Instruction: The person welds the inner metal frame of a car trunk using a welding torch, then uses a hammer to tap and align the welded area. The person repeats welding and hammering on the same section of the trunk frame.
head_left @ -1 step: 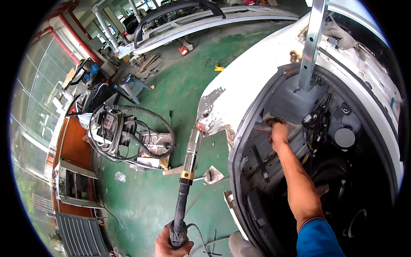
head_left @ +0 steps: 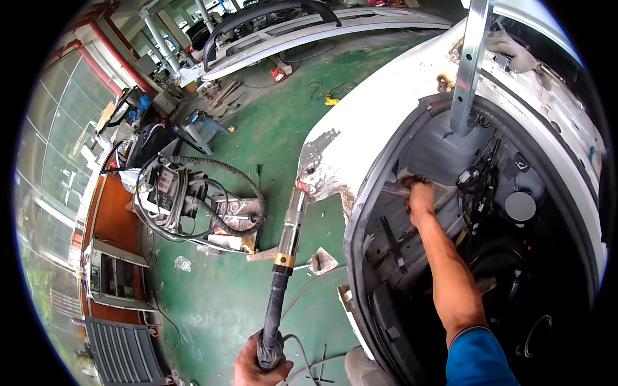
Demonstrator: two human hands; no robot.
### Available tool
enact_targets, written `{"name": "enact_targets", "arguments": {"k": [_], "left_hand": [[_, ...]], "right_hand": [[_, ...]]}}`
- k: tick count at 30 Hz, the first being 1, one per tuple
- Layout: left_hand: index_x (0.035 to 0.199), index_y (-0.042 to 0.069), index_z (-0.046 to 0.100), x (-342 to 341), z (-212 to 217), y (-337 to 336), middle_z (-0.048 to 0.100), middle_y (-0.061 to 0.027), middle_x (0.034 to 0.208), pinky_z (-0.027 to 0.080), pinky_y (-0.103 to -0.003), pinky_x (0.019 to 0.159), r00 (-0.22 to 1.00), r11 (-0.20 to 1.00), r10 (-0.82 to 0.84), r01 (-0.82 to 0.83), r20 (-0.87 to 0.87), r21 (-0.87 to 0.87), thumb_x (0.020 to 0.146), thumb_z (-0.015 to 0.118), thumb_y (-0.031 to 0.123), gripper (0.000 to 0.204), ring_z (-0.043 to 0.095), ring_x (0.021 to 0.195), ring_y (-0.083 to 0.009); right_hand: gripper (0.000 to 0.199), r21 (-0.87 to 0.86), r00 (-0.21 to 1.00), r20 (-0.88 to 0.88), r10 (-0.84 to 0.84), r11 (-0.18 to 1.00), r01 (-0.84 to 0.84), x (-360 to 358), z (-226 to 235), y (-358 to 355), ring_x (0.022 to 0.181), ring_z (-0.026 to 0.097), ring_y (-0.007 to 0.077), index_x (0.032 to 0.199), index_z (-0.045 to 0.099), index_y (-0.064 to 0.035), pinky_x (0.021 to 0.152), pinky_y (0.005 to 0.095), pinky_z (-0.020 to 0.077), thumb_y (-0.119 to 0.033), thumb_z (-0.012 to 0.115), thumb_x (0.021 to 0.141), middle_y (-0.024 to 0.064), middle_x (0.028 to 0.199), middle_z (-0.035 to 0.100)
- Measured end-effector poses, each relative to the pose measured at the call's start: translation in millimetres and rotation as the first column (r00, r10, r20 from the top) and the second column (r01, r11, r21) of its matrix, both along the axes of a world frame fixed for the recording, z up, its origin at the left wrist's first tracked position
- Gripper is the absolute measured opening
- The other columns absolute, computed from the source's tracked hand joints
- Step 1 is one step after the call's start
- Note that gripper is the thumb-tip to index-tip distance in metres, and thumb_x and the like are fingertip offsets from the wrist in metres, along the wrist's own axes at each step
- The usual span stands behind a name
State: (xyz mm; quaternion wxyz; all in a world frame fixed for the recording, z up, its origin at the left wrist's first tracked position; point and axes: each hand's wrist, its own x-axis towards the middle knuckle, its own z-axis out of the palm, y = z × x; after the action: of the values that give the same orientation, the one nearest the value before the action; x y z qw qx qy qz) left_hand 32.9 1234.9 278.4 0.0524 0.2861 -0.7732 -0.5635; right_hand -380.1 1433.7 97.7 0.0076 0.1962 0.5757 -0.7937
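Note:
My left hand (head_left: 261, 361) is closed around the black handle of a long tool with a chrome barrel (head_left: 293, 222) and a brass ring. The barrel's tip meets the lower corner of a white car body panel (head_left: 351, 138), where the paint is scraped and the metal bare. My right hand (head_left: 420, 196) reaches into the car's open luggage compartment behind that panel. Its fist is closed on a short greyish bar (head_left: 395, 191) sticking out to the left. The other end of the bar is hidden by the hand, so its kind is unclear.
A wheeled machine (head_left: 168, 186) with a control panel and coiled cables stands on the left. A metal prop (head_left: 471, 71) rises at the compartment's edge. Wiring (head_left: 475, 180) hangs inside. A bumper (head_left: 360, 27) lies at the back. Hoses cross the green floor (head_left: 212, 293).
The chrome-barrelled tool in my left hand has shifted very slightly up, toward the panel's corner. My right hand has kept its place and grip.

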Motion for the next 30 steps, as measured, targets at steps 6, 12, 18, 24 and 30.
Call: {"name": "enact_targets", "arguments": {"k": [6,12,18,24,30], "left_hand": [[0.121,0.001,0.061,-12.5,-3.0,7.3,0.058,0.0046,0.074,0.043,-0.023,0.054,0.999,0.999,-0.03,0.031,-0.032,0.024,0.083,0.076,0.003,0.041,0.05,0.058,-0.0044],[0.118,0.001,0.061,-13.6,-6.2,7.9,0.058,0.0051,0.071,0.043,-0.023,0.053,0.998,0.998,-0.06,0.06,-0.021,0.014,0.083,0.076,0.003,0.038,0.05,0.057,-0.0042],[0.109,0.003,0.062,-20.9,2.3,14.8,0.057,0.0048,0.069,0.043,-0.024,0.052,0.997,0.999,-0.028,0.029,-0.067,0.018,0.084,0.076,0.004,0.029,0.05,0.056,-0.0048],[0.098,0.006,0.063,-23.4,3.7,16.0,0.056,0.0048,0.066,0.042,-0.025,0.051,1.0,1.0,-0.017,0.017,0.004,0.019,0.084,0.075,0.005,0.018,0.05,0.055,-0.0053],[0.101,0.004,0.063,-27.6,15.7,23.2,0.055,0.0049,0.066,0.043,-0.026,0.052,0.998,1.0,-0.018,0.018,0.062,0.003,0.084,0.075,0.004,0.021,0.05,0.055,-0.0058]], "right_hand": [[0.006,-0.024,1.0,-0.015,-0.011,1.0,0.01,-0.4,-6.8,0.0,0.038,0.043,0.0169,0.079,0.067,-0.0027,0.037,0.0339,0.0296,-0.006,0.062,0.081,0.0042,0.058,0.054],[0.007,0.004,1.0,-0.015,0.002,1.0,-0.002,4.0,-2.3,-0.7,0.037,0.042,0.0165,0.079,0.067,-0.0022,0.037,0.0342,0.0297,-0.008,0.063,0.082,0.0036,0.057,0.053],[0.009,0.028,1.0,-0.002,0.011,1.0,-0.011,0.5,-3.3,-1.2,0.039,0.039,0.0144,0.087,0.064,-0.0032,0.037,0.0321,0.0291,-0.009,0.058,0.088,0.0024,0.058,0.048],[0.008,0.006,1.0,-0.02,-0.006,1.0,0.006,-1.8,-10.2,-1.2,0.038,0.038,0.0141,0.086,0.065,-0.005,0.036,0.0316,0.0282,-0.01,0.059,0.088,0.0019,0.058,0.049],[0.009,-0.037,1.0,-0.02,-0.001,0.999,0.001,-1.7,-11.0,0.7,0.038,0.04,0.0147,0.078,0.065,-0.0048,0.038,0.033,0.0288,-0.009,0.06,0.084,0.0019,0.057,0.05]]}}
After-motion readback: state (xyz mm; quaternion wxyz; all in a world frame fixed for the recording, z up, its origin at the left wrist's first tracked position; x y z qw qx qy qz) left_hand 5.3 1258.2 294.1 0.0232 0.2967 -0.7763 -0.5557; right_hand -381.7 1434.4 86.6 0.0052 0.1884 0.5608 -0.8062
